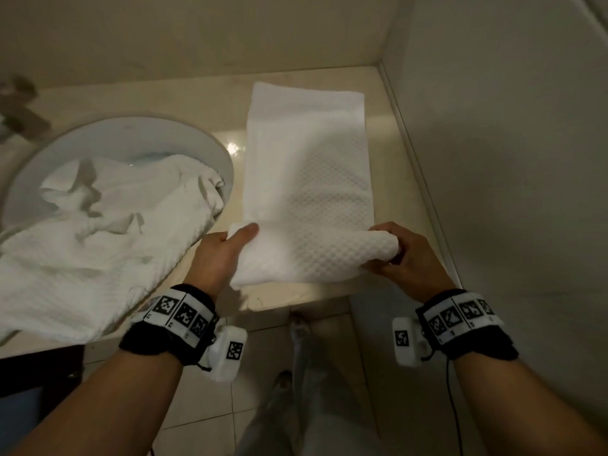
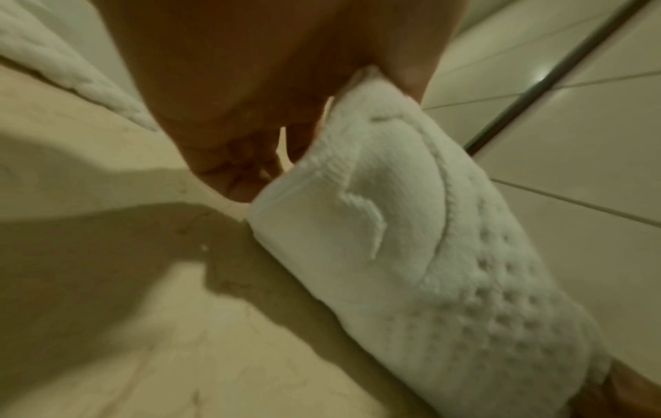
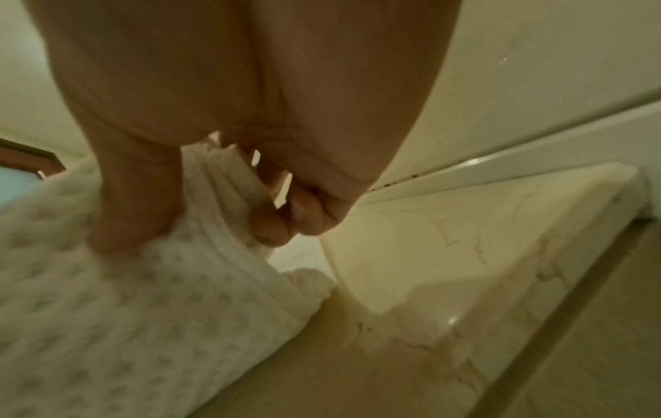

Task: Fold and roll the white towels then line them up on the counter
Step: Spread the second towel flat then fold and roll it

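Observation:
A white waffle-textured towel (image 1: 306,179) lies folded into a long strip on the beige counter (image 1: 404,205), running away from me. Its near end (image 1: 312,255) is curled up into the start of a roll. My left hand (image 1: 227,248) grips the roll's left end (image 2: 357,203), thumb on top. My right hand (image 1: 398,251) pinches the roll's right end (image 3: 200,263), fingers curled round the bunched edge. A second white towel (image 1: 92,232) lies crumpled across the sink and the counter's front edge at the left.
A round white sink (image 1: 131,143) sits left of the strip, with a faucet (image 1: 19,106) at the far left. A wall (image 1: 493,159) bounds the counter on the right and another at the back. Tiled floor (image 1: 329,373) shows below the counter edge.

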